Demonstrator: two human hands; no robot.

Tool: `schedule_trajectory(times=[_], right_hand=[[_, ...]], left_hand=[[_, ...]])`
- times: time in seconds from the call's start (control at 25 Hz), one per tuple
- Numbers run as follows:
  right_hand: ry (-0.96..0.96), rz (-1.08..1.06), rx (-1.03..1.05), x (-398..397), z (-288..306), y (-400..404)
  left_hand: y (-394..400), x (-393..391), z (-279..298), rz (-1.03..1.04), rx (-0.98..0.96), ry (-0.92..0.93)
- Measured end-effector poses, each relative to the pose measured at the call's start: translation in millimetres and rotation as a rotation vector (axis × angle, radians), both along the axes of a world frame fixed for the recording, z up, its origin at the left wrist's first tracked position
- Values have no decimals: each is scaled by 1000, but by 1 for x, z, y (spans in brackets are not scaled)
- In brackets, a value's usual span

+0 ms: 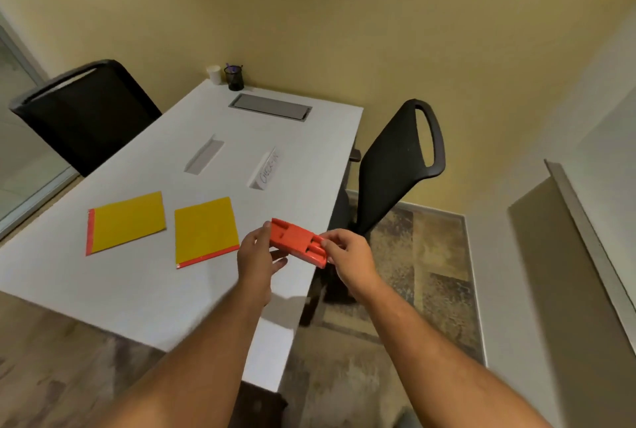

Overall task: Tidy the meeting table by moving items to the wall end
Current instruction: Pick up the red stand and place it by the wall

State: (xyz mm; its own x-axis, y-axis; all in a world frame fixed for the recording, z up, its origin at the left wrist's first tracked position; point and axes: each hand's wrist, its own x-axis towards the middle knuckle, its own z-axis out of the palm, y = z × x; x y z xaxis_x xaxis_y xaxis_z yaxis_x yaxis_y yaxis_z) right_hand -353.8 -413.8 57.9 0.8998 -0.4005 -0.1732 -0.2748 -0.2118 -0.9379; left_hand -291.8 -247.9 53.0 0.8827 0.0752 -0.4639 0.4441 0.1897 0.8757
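Both my hands hold a flat red plastic holder (296, 241) just above the near right part of the white table (137, 293). My left hand (258, 255) grips its left end with the thumb on top. My right hand (349, 255) pinches its right end. Two yellow notepads with red edges lie on the table, one at the left (126, 222) and one in the middle (205, 230). Two folded white name cards stand farther back, a blank one (203, 156) and one with handwriting (267, 170). At the wall end stand a white cup (214, 74) and a black mesh pen pot (234, 78).
A grey cable hatch (271, 106) is set into the table near the wall end. A black chair (82, 111) stands at the table's left side and another black chair (401, 159) at its right. A patterned rug (413, 272) covers the floor to the right.
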Motion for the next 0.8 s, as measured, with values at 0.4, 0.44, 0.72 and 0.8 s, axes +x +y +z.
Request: schedule_trajectory(times=[0.4,0.44,0.72,0.8], right_hand=[[-130,170,-148,26,40,-242],[-138,166,-144,35,42,-257],[-168,117,-165,108,52,-346],[-162,83,-200,135,60,-375]], left_hand=[[-233,11,32,267,-23,-47],[-249,19,36,285,-18,-49],[-351,115,36,287,18,-80],[-385,151,35,227,-8,-85]])
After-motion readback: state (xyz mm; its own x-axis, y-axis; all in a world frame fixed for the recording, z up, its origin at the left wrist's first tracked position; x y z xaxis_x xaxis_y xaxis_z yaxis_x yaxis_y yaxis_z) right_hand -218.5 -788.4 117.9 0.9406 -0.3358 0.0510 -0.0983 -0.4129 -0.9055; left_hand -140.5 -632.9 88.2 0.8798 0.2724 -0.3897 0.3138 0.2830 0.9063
